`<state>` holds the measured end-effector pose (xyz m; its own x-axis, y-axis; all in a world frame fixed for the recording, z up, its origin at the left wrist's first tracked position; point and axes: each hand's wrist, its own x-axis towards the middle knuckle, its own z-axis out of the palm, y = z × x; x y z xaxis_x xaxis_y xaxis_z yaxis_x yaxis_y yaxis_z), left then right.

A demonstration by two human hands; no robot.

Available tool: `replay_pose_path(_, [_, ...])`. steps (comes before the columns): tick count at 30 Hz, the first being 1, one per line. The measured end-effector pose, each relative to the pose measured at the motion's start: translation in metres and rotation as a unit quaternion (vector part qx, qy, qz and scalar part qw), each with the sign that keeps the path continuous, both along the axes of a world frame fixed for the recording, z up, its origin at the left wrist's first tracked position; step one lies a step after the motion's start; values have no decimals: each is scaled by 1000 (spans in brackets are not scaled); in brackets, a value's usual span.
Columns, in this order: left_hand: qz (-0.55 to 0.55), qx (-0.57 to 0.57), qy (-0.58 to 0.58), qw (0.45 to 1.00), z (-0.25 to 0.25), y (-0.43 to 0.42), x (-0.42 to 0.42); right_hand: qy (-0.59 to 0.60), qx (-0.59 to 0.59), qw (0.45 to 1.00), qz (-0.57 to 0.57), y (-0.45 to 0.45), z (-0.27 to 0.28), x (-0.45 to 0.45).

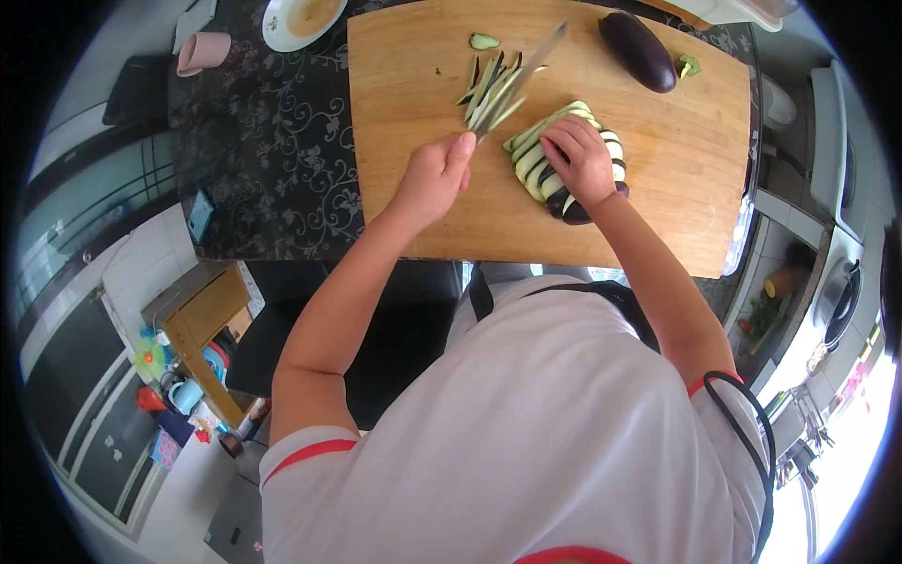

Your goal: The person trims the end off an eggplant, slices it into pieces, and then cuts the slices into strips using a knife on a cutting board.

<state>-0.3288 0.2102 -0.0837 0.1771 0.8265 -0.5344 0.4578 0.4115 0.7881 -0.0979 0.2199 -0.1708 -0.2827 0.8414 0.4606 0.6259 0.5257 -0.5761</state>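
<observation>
And there it was on my feed: the left hand (437,179) clenched around the handle of a knife (526,75), blade slanting off toward one o'clock, while the right hand (583,160) lay palm down on the sliced eggplant (534,175), fingers bent; pressing or gripping, I couldn't tell. That fanned stack sat near the close edge of the cutting board (676,179); taking it as the clock's centre, I had the knife hand at nine, the cut strips (482,86) between ten and eleven, a whole eggplant (639,52) at one and a green stem end (689,66) near two. Here was my worry: overlapping slices could have slid apart under uneven pressure, and a thumb straying from those bent fingers could have met the edge if the blade came across toward three. A careless swing could have scattered the strips, too, and the rounded whole eggplant might have rolled if bumped. Then the murky bits! The blade was smeared, so I couldn't call whether it touched the strips or hung above them; the fist covered most of the handle, the right hand masked the middle of the stack, and out at ten the plate (271,28) on the dark surface (272,150) was cut off by the frame.
</observation>
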Motion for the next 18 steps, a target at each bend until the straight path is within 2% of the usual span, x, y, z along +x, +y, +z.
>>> replay_pose_path(7, [10, -6, -7, 1000, -16, 2, 6, -34, -19, 999, -13, 5, 3, -2])
replay_pose_path(13, [-69, 37, 70, 994, -37, 2, 13, -105, -39, 993, -44, 19, 11, -24])
replay_pose_path(18, [-77, 76, 105, 989, -43, 8, 19, -154, -50, 986, -42, 23, 3, -30])
